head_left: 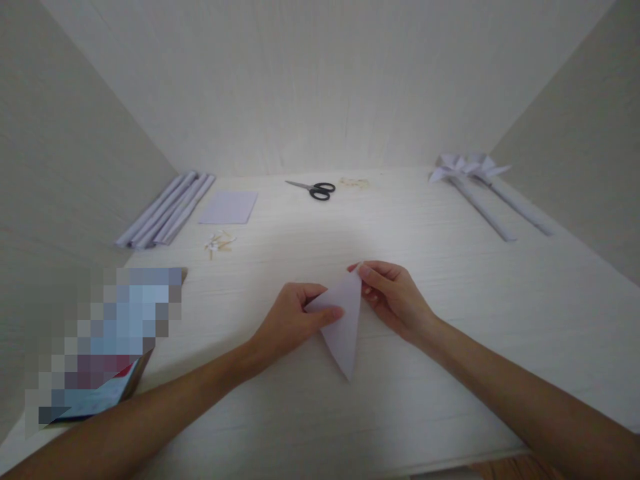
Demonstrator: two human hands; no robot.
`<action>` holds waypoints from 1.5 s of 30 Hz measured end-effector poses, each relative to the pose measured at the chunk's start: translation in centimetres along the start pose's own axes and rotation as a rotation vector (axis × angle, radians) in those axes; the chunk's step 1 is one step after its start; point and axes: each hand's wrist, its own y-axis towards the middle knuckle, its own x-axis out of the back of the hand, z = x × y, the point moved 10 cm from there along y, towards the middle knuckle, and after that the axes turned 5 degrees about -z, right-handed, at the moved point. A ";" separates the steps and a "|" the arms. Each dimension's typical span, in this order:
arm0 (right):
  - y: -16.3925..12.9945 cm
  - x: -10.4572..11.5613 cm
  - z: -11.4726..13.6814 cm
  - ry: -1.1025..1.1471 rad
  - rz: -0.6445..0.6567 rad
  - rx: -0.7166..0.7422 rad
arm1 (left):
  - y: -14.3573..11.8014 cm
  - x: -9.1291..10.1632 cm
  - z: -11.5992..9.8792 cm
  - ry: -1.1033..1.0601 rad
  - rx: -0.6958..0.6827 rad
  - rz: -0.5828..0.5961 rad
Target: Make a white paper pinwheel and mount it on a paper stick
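Observation:
A white sheet of paper folded into a triangle (345,333) is held up just above the table, one corner pointing down toward me. My left hand (295,313) grips its left side, thumb lying across the front face and the other fingers behind. At the top corner, my right hand (395,293) pinches the paper between thumb and fingers. The back of the folded sheet is hidden from view.
Black-handled scissors (320,191) lie at the back beside small pale pieces (354,182). On the left are rolled paper tubes (167,210), square paper (229,207), small cotton-tipped sticks (220,244) and a blurred-out device (125,333). Two paper pinwheels (465,170) on tubes lie back right.

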 end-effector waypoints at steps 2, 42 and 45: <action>0.1 0.2 0.0 0.003 -0.019 0.004 | 0.0 -0.1 0.1 -0.006 0.001 0.014; -1.1 -1.3 -0.6 -0.149 0.050 0.003 | -0.6 -2.1 0.1 -0.250 0.142 0.085; -1.1 -1.5 -0.4 -0.156 0.053 0.005 | -0.6 -2.0 0.1 -0.241 0.145 0.071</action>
